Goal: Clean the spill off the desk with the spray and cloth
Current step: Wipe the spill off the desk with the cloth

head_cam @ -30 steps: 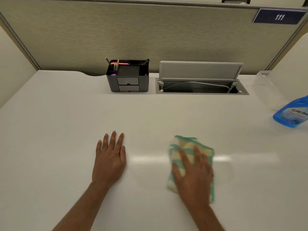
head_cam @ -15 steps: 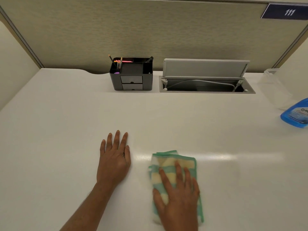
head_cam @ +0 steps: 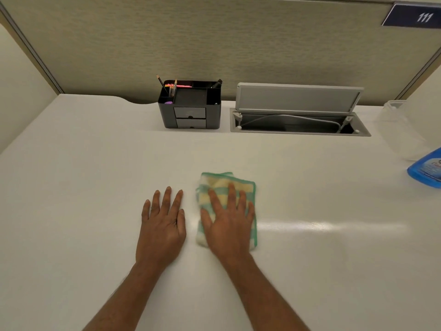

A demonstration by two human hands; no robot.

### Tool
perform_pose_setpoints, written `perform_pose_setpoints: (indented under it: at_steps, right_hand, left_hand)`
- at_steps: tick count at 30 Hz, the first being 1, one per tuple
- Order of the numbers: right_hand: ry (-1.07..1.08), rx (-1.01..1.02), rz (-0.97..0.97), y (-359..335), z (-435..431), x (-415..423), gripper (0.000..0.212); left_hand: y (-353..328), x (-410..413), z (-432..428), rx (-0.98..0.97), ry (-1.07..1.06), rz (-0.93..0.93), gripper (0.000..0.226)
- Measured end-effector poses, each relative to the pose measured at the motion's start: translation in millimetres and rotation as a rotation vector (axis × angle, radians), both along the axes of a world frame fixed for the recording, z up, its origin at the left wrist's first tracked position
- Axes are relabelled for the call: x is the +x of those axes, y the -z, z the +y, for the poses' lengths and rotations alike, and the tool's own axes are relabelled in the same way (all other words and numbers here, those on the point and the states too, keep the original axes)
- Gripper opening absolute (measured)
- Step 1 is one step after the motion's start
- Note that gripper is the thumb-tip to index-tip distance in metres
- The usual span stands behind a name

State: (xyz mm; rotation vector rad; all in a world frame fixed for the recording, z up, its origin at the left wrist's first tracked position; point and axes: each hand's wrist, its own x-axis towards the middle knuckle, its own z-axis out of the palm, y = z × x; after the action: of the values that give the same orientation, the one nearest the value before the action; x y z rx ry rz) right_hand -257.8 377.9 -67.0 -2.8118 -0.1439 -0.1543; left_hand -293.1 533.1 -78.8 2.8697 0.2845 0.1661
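A folded green-and-yellow striped cloth lies on the white desk near its middle. My right hand presses flat on the cloth with fingers spread, covering its lower half. Just to the left, my left hand rests palm down on the bare desk, holding nothing. A blue spray bottle stands at the right edge of the view, only partly visible. I cannot make out any spill on the surface; a glossy streak shines to the right of the cloth.
A black desk organiser with pencils stands at the back. To its right is an open cable hatch set in the desk. A clear plastic container sits at the far right by the partition wall.
My right hand has slid the cloth leftward and then away from me, ending close beside my left hand. The left hand has stayed flat in place.
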Motion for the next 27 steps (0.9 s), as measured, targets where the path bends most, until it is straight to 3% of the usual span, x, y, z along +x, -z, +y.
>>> perform_pose_setpoints:
  at_steps: [7,11,15,20,27]
  right_hand:
    - [0.310,-0.079,-0.004,-3,-111,46,0.054]
    - [0.502,-0.063,-0.031,-13,-189,18,0.058]
    - [0.614,-0.012,-0.035,-17,-205,-30,0.064]
    - [0.530,-0.015,-0.075,-8,-161,-75,0.054]
    - [0.126,0.034,-0.042,1,-53,-87,0.057]
  left_hand:
    - [-1,-1,-2,-0.034,-0.001,-0.007,0.060]
    - [-2,0,-2,-0.024,0.001,0.001,0.062]
    - [-1,0,-3,-0.024,-0.003,0.008,0.061]
    - [0,0,-2,-0.019,-0.012,0.020,0.060]
    - [-4,0,-2,-0.016,-0.012,0.019,0.061]
